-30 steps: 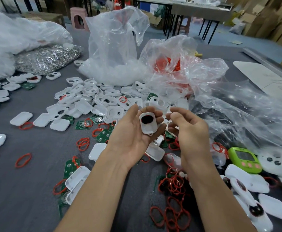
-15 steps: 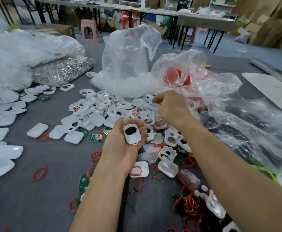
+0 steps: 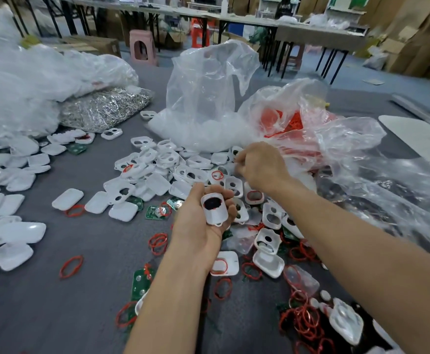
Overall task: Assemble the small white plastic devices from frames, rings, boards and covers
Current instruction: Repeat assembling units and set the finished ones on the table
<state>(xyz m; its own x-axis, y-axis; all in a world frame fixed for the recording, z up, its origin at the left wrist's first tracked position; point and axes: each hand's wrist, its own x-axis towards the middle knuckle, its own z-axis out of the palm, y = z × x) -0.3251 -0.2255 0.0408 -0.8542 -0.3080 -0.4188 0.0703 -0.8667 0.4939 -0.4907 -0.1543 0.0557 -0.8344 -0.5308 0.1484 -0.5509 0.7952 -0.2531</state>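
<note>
My left hand holds a small white plastic frame with a dark round opening, cupped in the palm above the table. My right hand reaches forward over the pile of white frames, fingers curled and blurred near the edge of a clear bag; what they pinch, if anything, is hidden. Red rings and green boards lie scattered around. White covers lie to the left.
A clear bag of white parts and a bag of red rings stand behind the pile. A bag of shiny metal parts lies far left. Loose plastic sheeting covers the right side. More red rings heap near my right forearm.
My right hand has moved from beside the left hand forward to the pile near the bags. The left hand keeps holding the white frame. The view has tilted up slightly.
</note>
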